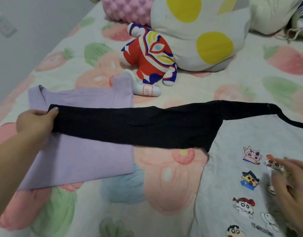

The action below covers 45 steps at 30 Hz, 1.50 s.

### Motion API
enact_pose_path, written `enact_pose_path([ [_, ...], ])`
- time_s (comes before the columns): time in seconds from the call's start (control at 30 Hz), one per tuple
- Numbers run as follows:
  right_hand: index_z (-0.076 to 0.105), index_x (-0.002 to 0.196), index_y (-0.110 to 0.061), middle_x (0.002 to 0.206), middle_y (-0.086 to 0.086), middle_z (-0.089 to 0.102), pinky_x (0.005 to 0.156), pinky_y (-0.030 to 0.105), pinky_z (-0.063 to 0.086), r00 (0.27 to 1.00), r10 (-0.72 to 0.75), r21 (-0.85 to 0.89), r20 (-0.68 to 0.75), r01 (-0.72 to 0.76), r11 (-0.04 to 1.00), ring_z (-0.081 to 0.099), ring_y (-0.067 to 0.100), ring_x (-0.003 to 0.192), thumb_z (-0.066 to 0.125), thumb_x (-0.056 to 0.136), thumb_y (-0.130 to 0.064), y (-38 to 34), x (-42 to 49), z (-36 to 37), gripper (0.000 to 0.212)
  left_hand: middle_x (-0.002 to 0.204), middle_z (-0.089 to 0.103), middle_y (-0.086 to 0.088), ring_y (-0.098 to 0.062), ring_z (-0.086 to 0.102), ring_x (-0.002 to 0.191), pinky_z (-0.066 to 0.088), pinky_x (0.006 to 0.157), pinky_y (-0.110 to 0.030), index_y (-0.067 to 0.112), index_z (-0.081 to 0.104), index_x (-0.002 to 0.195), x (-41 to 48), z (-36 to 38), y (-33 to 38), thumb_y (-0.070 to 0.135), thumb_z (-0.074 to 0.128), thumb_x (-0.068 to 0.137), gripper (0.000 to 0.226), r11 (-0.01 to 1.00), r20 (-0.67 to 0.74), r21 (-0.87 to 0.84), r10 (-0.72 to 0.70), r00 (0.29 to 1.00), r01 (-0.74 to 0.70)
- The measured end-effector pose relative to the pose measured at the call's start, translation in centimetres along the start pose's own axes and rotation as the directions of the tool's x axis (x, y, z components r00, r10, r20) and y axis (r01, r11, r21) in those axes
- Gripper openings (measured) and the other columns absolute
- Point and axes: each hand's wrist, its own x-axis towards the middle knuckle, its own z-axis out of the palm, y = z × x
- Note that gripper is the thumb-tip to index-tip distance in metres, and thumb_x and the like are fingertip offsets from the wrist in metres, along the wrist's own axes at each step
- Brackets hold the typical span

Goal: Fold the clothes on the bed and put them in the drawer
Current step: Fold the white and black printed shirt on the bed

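Note:
A long black garment (pixel 138 125) stretches across the bed from left to right, its far end trailing into a thin strap at the right edge. My left hand (pixel 36 121) grips its left end, thumb on top. Under that end lies a lilac top (pixel 75 156), spread flat. A grey shirt (pixel 224 177) printed with cartoon figures lies at the right, partly under the black garment. My right hand (pixel 291 189) hovers blurred over the grey shirt, fingers apart, holding nothing.
The bed has a strawberry-print sheet (pixel 164 182). A red, white and blue plush figure (pixel 147 60) lies just behind the clothes. A white pillow with yellow spots (pixel 203 31) and a pink bumpy cushion (pixel 126 9) sit further back. A wall with a socket (pixel 4 25) runs along the left.

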Motion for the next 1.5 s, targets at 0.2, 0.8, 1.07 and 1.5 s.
enact_pose_path([
  [0.2, 0.051, 0.128, -0.024, 0.131, 0.006, 0.053, 0.098, 0.044, 0.031, 0.921, -0.324, 0.1, 0.218, 0.309, 0.946, 0.039, 0.03, 0.125, 0.053, 0.088, -0.047, -15.7, 15.3, 0.7, 0.046, 0.081, 0.058, -0.01, -0.025, 0.054, 0.072, 0.047, 0.063, -0.036, 0.009, 0.06, 0.081, -0.4, 0.2, 1.1, 0.034, 0.072, 0.077, 0.027, 0.977, 0.053, 0.108, 0.179, 0.983, -0.183],
  [0.8, 0.056, 0.085, -0.004, 0.084, 0.02, 0.056, 0.059, 0.036, 0.032, 0.878, -0.334, 0.006, -0.344, 0.358, 0.934, 0.052, 0.038, 0.074, 0.055, 0.082, -0.028, -18.1, 13.2, 4.6, 0.024, 0.069, 0.058, -0.003, -0.036, 0.059, 0.074, 0.046, 0.069, -0.047, 0.019, 0.051, 0.07, 4.1, -0.1, -0.3, 0.067, 0.044, 0.068, 0.048, 0.9, -0.145, 0.402, 0.245, 0.959, -0.169],
  [1.07, 0.054, 0.13, -0.02, 0.138, 0.017, 0.048, 0.104, 0.055, 0.026, 0.92, -0.391, 0.023, -0.028, 0.392, 0.92, 0.044, 0.038, 0.127, 0.036, 0.085, -0.038, -16.4, 8.1, 7.3, 0.052, 0.045, 0.06, 0.001, -0.033, 0.063, 0.071, 0.053, 0.077, -0.043, 0.012, 0.055, 0.059, 0.5, -2.9, 1.2, 0.044, 0.068, 0.077, 0.039, 0.961, -0.021, 0.21, 0.186, 0.982, -0.178],
  [1.5, -0.007, 0.137, -0.05, 0.157, 0.001, 0.014, 0.113, 0.047, 0.004, 0.933, -0.274, -0.013, 0.232, 0.285, 0.958, 0.01, 0.026, 0.144, 0.002, 0.083, -0.06, -17.4, 9.4, 7.8, 0.056, 0.078, 0.057, -0.006, -0.025, 0.048, 0.075, 0.033, 0.067, -0.031, 0.007, 0.059, 0.077, -1.1, -1.9, 0.7, 0.025, 0.062, 0.086, 0.02, 0.867, -0.129, 0.423, 0.347, 0.929, -0.265],
])
